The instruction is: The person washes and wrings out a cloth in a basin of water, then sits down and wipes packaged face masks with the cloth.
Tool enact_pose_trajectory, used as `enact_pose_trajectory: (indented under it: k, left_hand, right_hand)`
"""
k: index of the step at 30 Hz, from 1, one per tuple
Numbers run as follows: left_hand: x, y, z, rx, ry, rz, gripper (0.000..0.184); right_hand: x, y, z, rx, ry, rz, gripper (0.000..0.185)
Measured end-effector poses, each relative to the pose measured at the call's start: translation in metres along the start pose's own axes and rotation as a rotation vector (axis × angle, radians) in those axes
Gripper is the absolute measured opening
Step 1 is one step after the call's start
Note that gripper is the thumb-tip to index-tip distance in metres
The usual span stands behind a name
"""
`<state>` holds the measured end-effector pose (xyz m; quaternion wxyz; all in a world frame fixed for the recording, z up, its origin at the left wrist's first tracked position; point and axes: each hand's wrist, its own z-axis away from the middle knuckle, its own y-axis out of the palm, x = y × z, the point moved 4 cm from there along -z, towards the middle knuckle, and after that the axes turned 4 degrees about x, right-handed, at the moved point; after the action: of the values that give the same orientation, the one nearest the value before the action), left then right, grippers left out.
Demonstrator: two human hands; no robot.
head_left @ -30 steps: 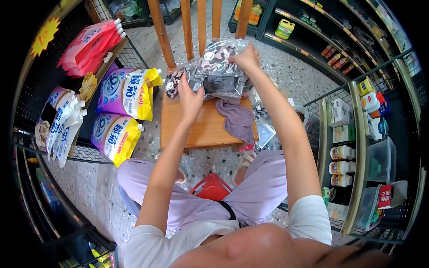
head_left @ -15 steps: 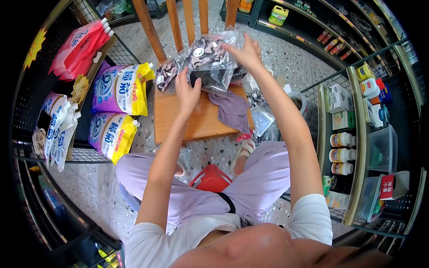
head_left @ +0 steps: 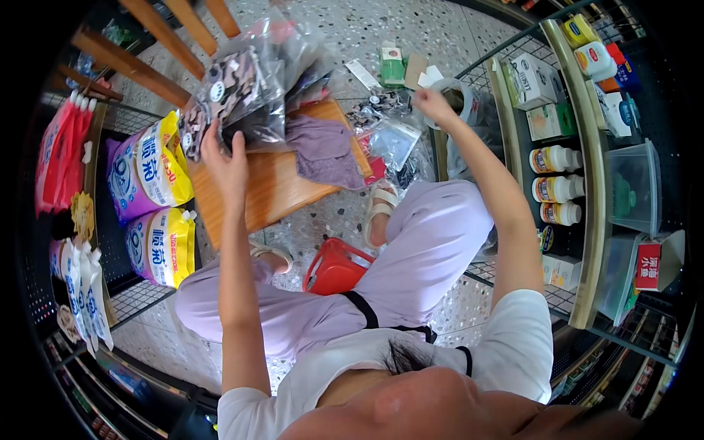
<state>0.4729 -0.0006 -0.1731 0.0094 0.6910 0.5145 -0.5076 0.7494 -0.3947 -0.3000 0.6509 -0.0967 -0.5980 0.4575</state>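
On the wooden chair [head_left: 257,198] lie clear plastic bags with camouflage-patterned items [head_left: 236,82]. My left hand [head_left: 224,161] touches the near edge of these bags, its thumb and fingers apart. A purple-grey cloth [head_left: 323,152] hangs over the seat's right edge. My right hand [head_left: 434,106] is out to the right, above the floor beside a white plastic bag [head_left: 468,106]; its fingers are curled together, and whatever they hold is too small to make out. Small packaged items [head_left: 394,143] are heaped on the floor below and left of it.
Purple and yellow detergent bags [head_left: 150,165] stand on the left shelf. A shelf rail [head_left: 598,191] with bottles [head_left: 554,189] and boxes runs along the right. Between my feet is a red stool [head_left: 336,268]. Green and brown packets [head_left: 392,67] lie beyond the heap.
My right hand has left the clear bags and moved right, toward the floor items. My left hand stays at the bags. The view has turned to the right.
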Motion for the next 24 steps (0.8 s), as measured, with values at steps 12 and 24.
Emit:
enact_pose_trajectory:
  k: [12,24]
  left_hand:
    - [-0.004,0.002,0.015,0.044,-0.317,0.217,0.048]
    - [-0.02,0.013,0.015,0.04,-0.328,0.068,0.047]
  right_hand:
    - [-0.176,0.213,0.045,0.216,0.382,-0.19,0.08]
    - [-0.138,0.235,0.011,-0.117,0.514,-0.238,0.031]
